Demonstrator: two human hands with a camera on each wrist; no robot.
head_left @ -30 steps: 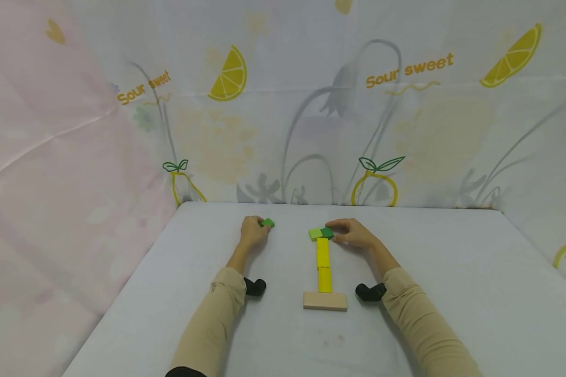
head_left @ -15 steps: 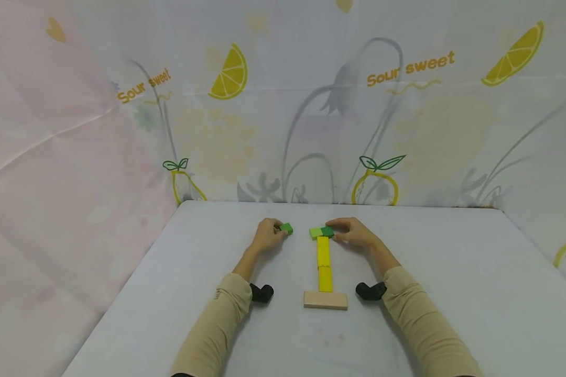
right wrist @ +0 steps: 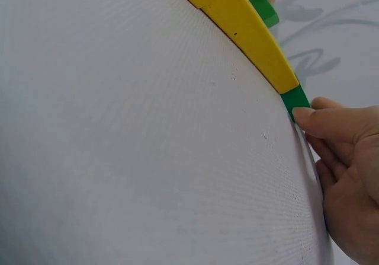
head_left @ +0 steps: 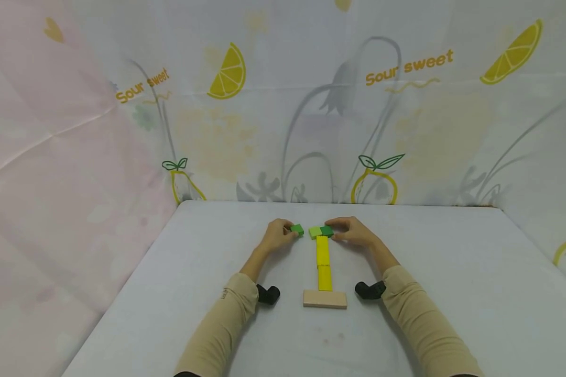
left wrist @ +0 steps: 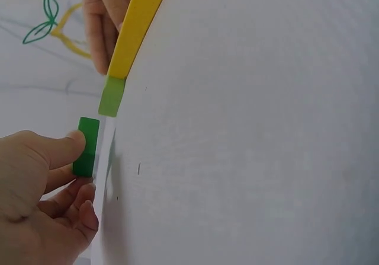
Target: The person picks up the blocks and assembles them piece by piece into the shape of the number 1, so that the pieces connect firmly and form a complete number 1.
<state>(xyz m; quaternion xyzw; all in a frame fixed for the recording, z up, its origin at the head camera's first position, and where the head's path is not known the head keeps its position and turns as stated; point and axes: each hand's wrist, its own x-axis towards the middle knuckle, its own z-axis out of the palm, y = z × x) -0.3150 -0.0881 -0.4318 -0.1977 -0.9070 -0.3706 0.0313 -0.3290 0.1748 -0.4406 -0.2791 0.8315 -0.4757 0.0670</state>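
My left hand (head_left: 276,234) pinches a green block (head_left: 297,229) between thumb and fingers, just left of a light green block (head_left: 315,232). In the left wrist view a narrow gap parts the held green block (left wrist: 87,149) from the light green block (left wrist: 111,97). My right hand (head_left: 354,231) pinches the right end of a dark green block (head_left: 327,231), which lies beside the light green one; the thumb covers part of that dark green block (right wrist: 293,99). Two yellow blocks (head_left: 323,250) run in a line from the green pair toward a plain wooden block (head_left: 325,299).
All the blocks lie on a white-covered table (head_left: 453,272). A fabric backdrop (head_left: 283,104) with lemon prints hangs behind the far edge. Black devices (head_left: 269,295) sit at both wrists, either side of the block line.
My left hand has moved rightward with the green block, from well left of the row to close beside the light green block. The right hand has stayed at the dark green block.
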